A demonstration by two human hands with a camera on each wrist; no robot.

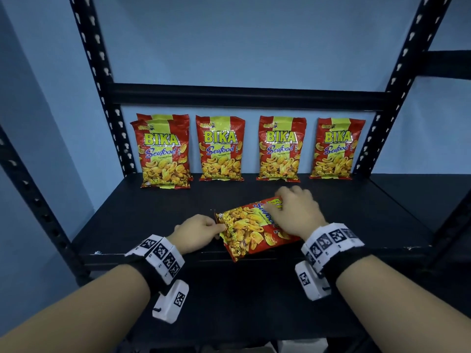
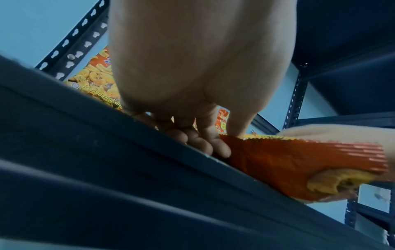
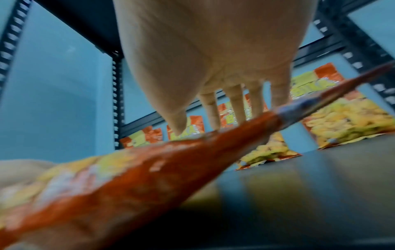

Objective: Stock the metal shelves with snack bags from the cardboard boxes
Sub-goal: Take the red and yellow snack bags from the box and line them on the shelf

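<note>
Head view: a red-and-yellow foil snack bag [image 1: 254,225] is held low at centre frame over the black metal shelf [image 1: 127,220], its bottom seam pinched by the left hand [image 1: 197,229], its top gripped by the right hand [image 1: 297,212]. Five matching bags [image 1: 220,149] stand behind. Left wrist view: the seam [image 2: 278,152] is pinched between thumb and fingers [image 2: 220,148]. Right wrist view: fingers [image 3: 235,108] are pressed on the blurred bag [image 3: 149,177].

Held snack bag [image 1: 257,226]: top end and most of the logo hidden under the right hand [image 1: 297,211]; heavily blurred in the right wrist view. Leftmost standing bag [image 1: 164,152]: covers most of a second bag [image 1: 163,117] behind it
</note>
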